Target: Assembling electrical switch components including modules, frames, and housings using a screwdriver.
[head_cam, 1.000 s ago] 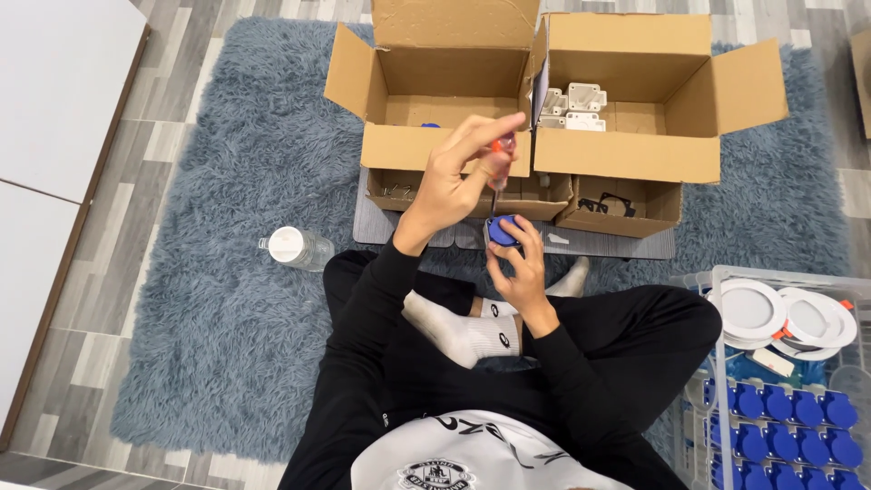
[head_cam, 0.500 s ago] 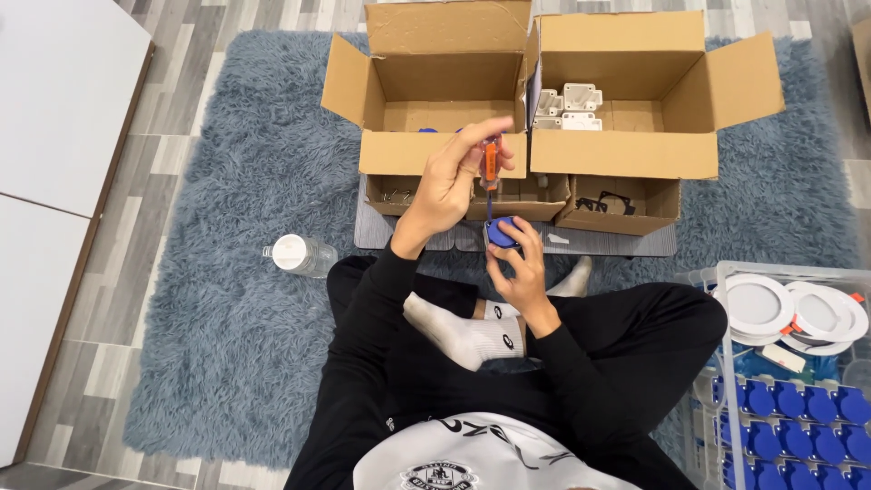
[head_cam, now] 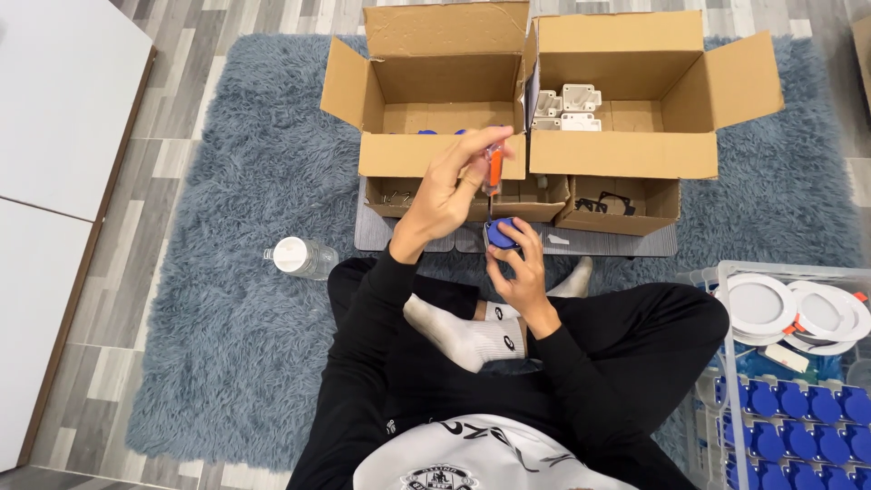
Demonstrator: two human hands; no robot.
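I sit cross-legged on a grey-blue shaggy rug (head_cam: 227,363). My left hand (head_cam: 446,192) grips an orange-handled screwdriver (head_cam: 494,169) by the fingertips and holds it upright, tip down. The tip meets a small round blue part (head_cam: 502,234) that my right hand (head_cam: 523,274) holds from below, just above my legs. The fingers of both hands hide most of the blue part and the screwdriver's shaft.
Two open cardboard boxes stand ahead: the left box (head_cam: 435,156) holds blue parts, the right box (head_cam: 626,156) white housings. Low open boxes (head_cam: 617,201) sit below them. A plastic bottle (head_cam: 304,259) lies at left. A clear bin (head_cam: 726,272) at right holds white discs and blue parts.
My left fingers have shifted a little around the screwdriver handle. Both hands and the blue part stay in nearly the same place.
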